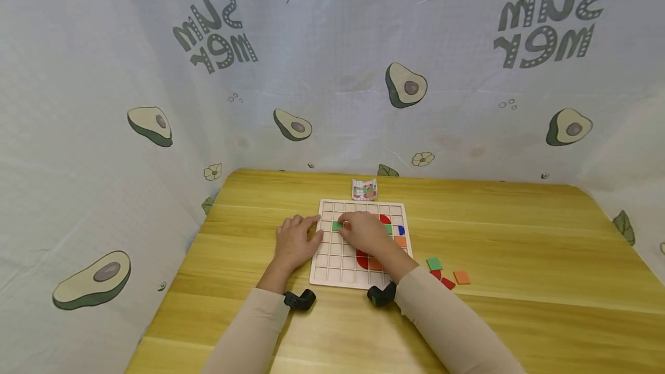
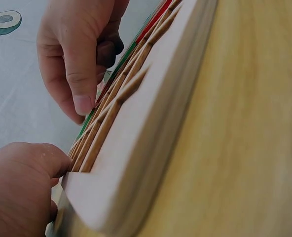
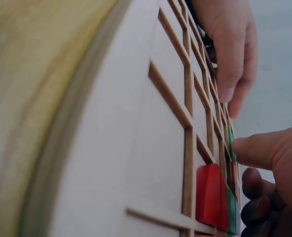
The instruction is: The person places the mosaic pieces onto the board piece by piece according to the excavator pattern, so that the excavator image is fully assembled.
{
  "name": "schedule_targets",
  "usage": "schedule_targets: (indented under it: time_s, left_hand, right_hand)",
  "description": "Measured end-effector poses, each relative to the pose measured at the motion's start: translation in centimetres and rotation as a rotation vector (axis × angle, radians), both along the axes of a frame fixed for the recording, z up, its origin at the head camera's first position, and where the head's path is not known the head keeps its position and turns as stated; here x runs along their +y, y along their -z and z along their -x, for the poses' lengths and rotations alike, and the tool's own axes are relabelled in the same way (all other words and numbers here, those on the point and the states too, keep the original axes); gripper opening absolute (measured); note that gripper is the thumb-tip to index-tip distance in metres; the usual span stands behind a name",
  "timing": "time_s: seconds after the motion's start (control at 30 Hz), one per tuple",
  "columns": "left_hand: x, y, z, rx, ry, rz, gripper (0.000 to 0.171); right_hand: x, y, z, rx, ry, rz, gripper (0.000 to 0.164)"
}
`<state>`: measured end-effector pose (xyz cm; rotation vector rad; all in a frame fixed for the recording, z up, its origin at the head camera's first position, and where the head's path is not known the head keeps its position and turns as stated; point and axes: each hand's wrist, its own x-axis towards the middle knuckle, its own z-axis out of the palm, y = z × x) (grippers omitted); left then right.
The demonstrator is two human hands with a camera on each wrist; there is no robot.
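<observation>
A pale gridded board [image 1: 327,275] lies flat on the table, partly filled with coloured tiles. Over its upper left part, my right hand [image 1: 366,232] has thumb and forefinger at a green square tile [image 1: 336,226], pinching it low at the grid. In the right wrist view the thumb [image 3: 254,148] meets the green tile's edge [image 3: 231,140]. My left hand [image 1: 295,241] rests at the board's left edge, fingers extended and the thumb near the rim. Red quarter-round tiles [image 1: 362,260], an orange tile [image 1: 400,241] and a blue piece [image 1: 401,230] sit in the grid; the right hand hides some cells.
Right of the board lie a loose green square [image 1: 433,264], an orange square [image 1: 461,277] and red pieces [image 1: 448,283]. A small printed pattern card [image 1: 365,190] stands behind the board. A patterned cloth [image 1: 337,74] hangs along the table's back and sides.
</observation>
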<state>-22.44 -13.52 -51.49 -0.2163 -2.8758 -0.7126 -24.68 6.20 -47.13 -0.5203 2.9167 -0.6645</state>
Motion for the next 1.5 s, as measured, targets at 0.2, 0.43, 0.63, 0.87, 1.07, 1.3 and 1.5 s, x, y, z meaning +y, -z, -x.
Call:
schedule_targets:
  time_s: [0.2, 0.43, 0.63, 0.87, 1.07, 1.3, 1.5]
  left_hand:
    - [0.2, -0.1, -0.1, -0.008, 0.005, -0.009, 0.044]
    - [0.1, -0.2, 0.0, -0.016, 0.003, -0.009, 0.044]
    - [0.0, -0.2, 0.0, -0.018, 0.0, -0.007, 0.044]
    - [0.0, -0.2, -0.1, -0.008, 0.0, -0.022, 0.044]
    - [0.0, -0.1, -0.2, -0.002, 0.006, -0.015, 0.044]
    - [0.1, -0.2, -0.3, -0.001, 0.013, -0.029, 0.043]
    - [0.0, -0.1, -0.3, 0.008, 0.013, -0.029, 0.043]
  right_hand:
    - [2.1, -0.4, -1.1, -0.034, 0.015, 0.049, 0.027]
    - [6.1, -1.3, -2.8, -0.058, 0.011, 0.12, 0.025]
    - [9.8, -2.0, -4.6, -0.101, 0.047, 0.159, 0.026]
    - [14.2, -1.9, -6.6, -0.138, 0.112, 0.164, 0.031]
    - [17.1, -1.4, -8.6, -0.17, 0.127, 0.15, 0.017]
    - [19.3, -1.3, -10.0, -0.217, 0.107, 0.131, 0.007]
    - [20.1, -1.2, -10.4, -0.314, 0.082, 0.107, 0.019]
